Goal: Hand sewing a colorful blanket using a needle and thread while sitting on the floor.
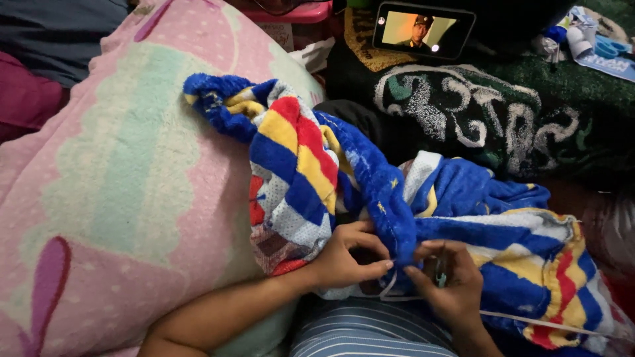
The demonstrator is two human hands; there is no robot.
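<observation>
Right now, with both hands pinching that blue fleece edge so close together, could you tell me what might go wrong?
1. The left hand and right hand meet fingertip to fingertip on the blue blanket; a small greenish item sits by the right fingers, unclear what, so a slip could hurt.
2. A white cord trails under the right hand and may snag.
3. The lit phone ahead could distract.

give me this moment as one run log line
left hand pinching blue blanket edge | right hand pinching same edge | pink blanket at left

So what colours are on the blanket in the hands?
Blue, yellow, red and white blanket; head view shows it.
</observation>
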